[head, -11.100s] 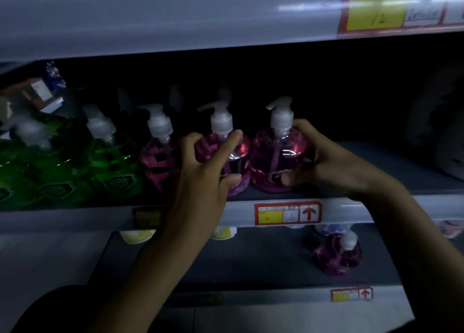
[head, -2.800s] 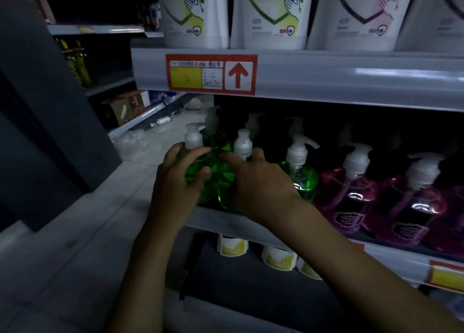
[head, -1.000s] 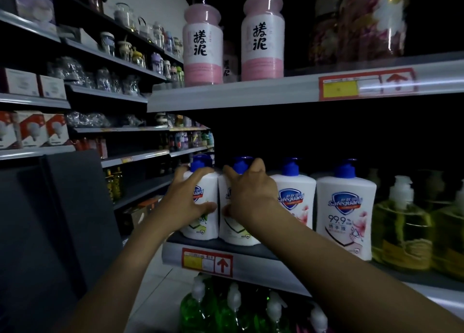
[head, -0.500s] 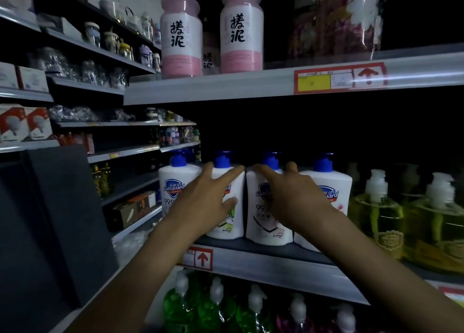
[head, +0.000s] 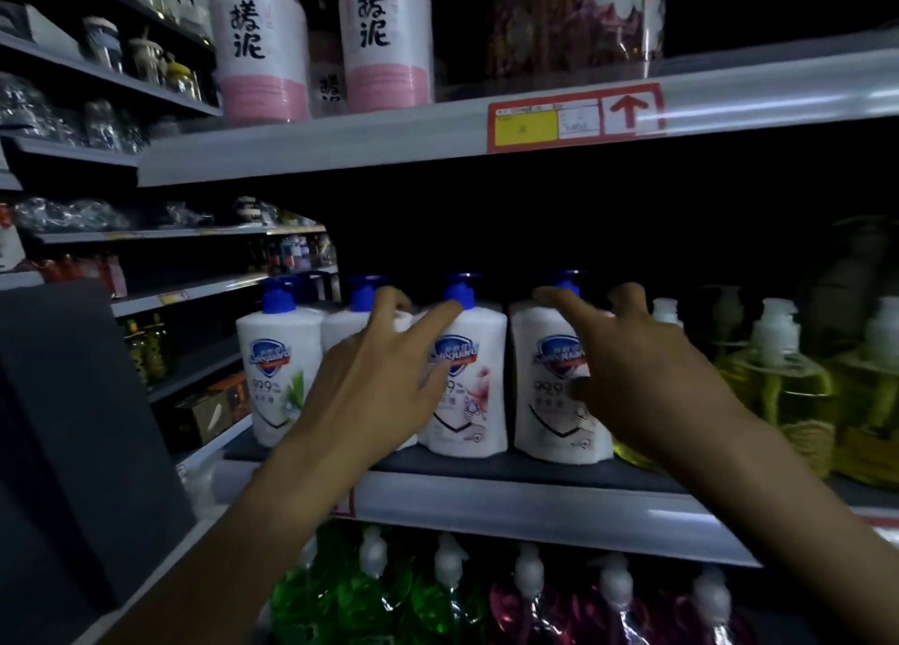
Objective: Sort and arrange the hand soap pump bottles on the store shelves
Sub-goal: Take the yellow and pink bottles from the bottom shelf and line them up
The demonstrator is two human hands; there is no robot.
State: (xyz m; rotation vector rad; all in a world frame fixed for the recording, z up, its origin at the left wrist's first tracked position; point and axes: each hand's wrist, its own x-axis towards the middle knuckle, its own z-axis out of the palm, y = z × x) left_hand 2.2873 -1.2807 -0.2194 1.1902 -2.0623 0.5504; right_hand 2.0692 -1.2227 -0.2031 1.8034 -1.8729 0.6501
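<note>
Several white soap pump bottles with blue pumps stand in a row on the middle shelf [head: 535, 503]. My left hand [head: 379, 381] is spread in front of the second bottle [head: 340, 328]. Its index finger lies on the shoulder of the third bottle [head: 469, 401], and it is slightly blurred. My right hand [head: 627, 367] covers the fourth bottle [head: 545, 401], thumb on its front label and fingers over its top and right side. The first bottle [head: 277, 367] stands untouched at the left end.
Yellow pump bottles [head: 788, 391] stand just right of the white row. On the shelf below are green bottles [head: 340, 600] and pink ones [head: 559, 610]. Tall pink-and-white jars [head: 262, 45] sit on the top shelf. A dark panel [head: 73, 425] stands at the left.
Both hands have shifted one bottle to the right along the white row: the left from the second towards the third, the right from the third to the fourth.
</note>
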